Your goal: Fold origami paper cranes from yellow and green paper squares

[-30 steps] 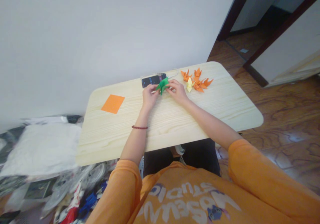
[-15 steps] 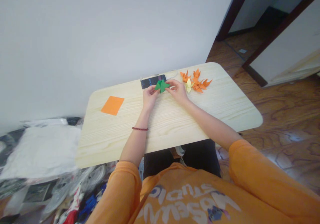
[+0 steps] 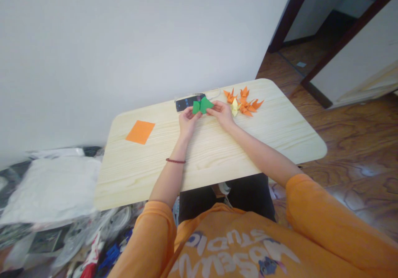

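A folded piece of green origami paper (image 3: pixel 203 105) is held above the table between both hands, in front of the phone. My left hand (image 3: pixel 187 119) pinches its left side, and my right hand (image 3: pixel 222 113) grips its right side between thumb and fingers. The green paper shows two flat flaps with a crease between them. To the right of my right hand sit several orange folded paper figures (image 3: pixel 247 105) and a pale yellow folded paper figure (image 3: pixel 235 107).
An orange paper square (image 3: pixel 140 132) lies flat on the left of the light wooden table (image 3: pixel 149 166). The phone (image 3: pixel 183 104) with a cable rests at the table's back edge, near the wall. White bags (image 3: pixel 52 187) and clutter stand at lower left.
The green paper has been turned and spread, so its flaps look flatter and wider than before. Both hands have shifted only slightly and still hold it.
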`<state>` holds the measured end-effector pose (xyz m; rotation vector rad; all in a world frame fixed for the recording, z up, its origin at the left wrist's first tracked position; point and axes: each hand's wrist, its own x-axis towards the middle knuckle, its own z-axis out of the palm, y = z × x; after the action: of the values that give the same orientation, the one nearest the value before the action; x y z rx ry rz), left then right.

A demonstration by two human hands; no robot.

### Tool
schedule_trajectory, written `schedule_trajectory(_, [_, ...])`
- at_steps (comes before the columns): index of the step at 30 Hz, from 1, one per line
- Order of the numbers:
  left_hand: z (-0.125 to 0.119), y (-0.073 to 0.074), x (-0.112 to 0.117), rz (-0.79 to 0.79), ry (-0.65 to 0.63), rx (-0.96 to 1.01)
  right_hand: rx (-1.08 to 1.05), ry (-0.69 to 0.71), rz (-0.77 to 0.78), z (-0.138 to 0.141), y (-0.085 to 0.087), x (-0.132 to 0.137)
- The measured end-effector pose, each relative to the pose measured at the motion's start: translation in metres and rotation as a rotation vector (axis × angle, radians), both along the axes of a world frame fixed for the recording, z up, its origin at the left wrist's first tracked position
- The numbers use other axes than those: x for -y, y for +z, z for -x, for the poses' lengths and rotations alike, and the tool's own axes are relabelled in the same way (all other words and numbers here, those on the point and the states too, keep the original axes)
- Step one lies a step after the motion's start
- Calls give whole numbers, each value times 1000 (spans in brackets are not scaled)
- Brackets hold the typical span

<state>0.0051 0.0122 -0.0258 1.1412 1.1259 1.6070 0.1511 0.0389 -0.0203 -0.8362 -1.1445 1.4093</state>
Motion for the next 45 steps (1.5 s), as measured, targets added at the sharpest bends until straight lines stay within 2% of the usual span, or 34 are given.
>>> schedule_trajectory(4, [1,-1,0,9,16,-41,12,-10,4,-1,0,-1])
schedule_trajectory(9, [0,2,2,26,40,-51,98,-38,-57,-1,-1,-2])
schedule_trajectory(15, [3,3,2,0,47,-150,163,-20,-117,-1,-3,0])
schedule_trajectory(20, [4,-1,-1,-42,-12,-165,161,-35,-174,0,1,4])
schedule_trajectory(26, [4,-4,-3,-28,-68,-96,265,-86,-249,0,-1,5])
schedule_trajectory(31, [1,1,0,28,-155,-58,330,-91,-304,-1,-3,4])
schedule_trajectory(38, [-2,12,7,-65,-16,-203,375,-53,-367,-3,-1,3])
schedule_trajectory(45, [-6,22,16,-131,-53,-197,428,-88,-375,-4,0,1])
